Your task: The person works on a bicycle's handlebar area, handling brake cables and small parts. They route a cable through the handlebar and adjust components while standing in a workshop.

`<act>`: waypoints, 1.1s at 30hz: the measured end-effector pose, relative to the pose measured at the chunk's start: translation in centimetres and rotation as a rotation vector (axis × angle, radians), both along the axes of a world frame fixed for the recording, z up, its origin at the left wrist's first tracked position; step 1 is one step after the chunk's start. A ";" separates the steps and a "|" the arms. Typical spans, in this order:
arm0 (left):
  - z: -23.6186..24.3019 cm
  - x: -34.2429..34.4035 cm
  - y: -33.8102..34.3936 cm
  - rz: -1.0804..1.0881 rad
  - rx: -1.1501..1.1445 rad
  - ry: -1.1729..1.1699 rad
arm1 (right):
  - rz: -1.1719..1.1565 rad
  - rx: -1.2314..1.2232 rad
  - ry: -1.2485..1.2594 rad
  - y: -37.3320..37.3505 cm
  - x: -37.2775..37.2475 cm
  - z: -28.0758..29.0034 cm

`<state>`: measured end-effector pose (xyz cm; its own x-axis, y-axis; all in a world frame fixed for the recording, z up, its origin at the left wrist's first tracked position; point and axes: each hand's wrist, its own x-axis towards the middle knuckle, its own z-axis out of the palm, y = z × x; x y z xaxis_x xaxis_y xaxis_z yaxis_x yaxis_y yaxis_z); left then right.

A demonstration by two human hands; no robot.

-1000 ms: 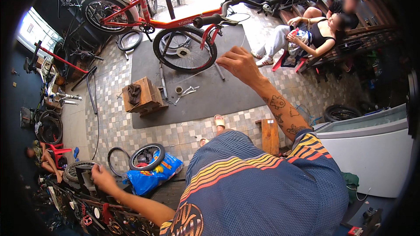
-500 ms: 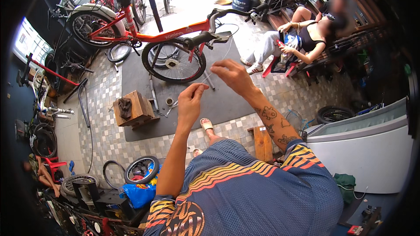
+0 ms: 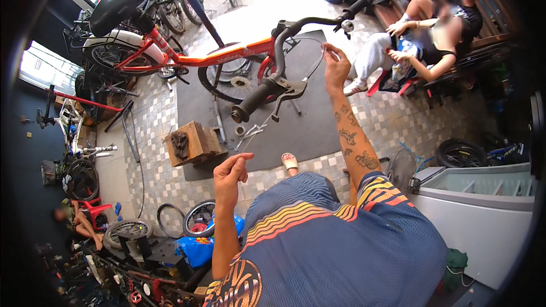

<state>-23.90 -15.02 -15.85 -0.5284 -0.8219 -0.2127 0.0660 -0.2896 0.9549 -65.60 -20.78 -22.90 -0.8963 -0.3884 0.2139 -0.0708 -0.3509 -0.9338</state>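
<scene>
A red bicycle (image 3: 227, 54) is held up in front of me, its black handlebar (image 3: 279, 51) turned toward me. The rubber grip (image 3: 250, 104) and brake lever (image 3: 291, 92) lie between my hands. My right hand (image 3: 338, 68) is raised beyond the lever, its fingertips pinched on a thin brake cable (image 3: 314, 68) that runs up from the lever. Lower and nearer, my left hand (image 3: 229, 175) is closed with thumb against fingers. A fine wire rises from it toward the lever; where it ends is hard to see.
On the dark mat (image 3: 318, 131) stand a wooden block (image 3: 196, 145) with a dark rag, a small cup (image 3: 239, 130) and tools. Two people sit on a bench at right. A white chest freezer (image 3: 472, 216) is near my right side. Tyres and a blue bag (image 3: 196, 250) lie at left.
My hands have spread apart: the right up and outward, the left down toward me. The view has shifted, and the handlebar with its brake lever now appears nearer, between my hands.
</scene>
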 end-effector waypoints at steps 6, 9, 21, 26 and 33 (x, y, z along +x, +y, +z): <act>-0.9 1.5 0.2 0.087 0.082 -0.067 | 0.063 -0.382 -0.323 -2.3 -1.0 1.0; -1.1 1.8 0.0 0.101 0.120 -0.059 | 0.028 -0.444 -0.345 -2.4 -0.9 1.9; 0.3 3.8 -2.7 0.067 0.116 -0.117 | -0.090 -0.430 -0.596 -2.2 -2.6 1.5; 0.0 3.7 -3.0 0.034 0.096 -0.108 | -0.114 -0.373 -0.480 -2.3 -2.9 2.0; 0.3 3.2 -2.2 0.044 0.091 -0.155 | -0.162 -0.306 -0.406 -3.0 -3.2 3.3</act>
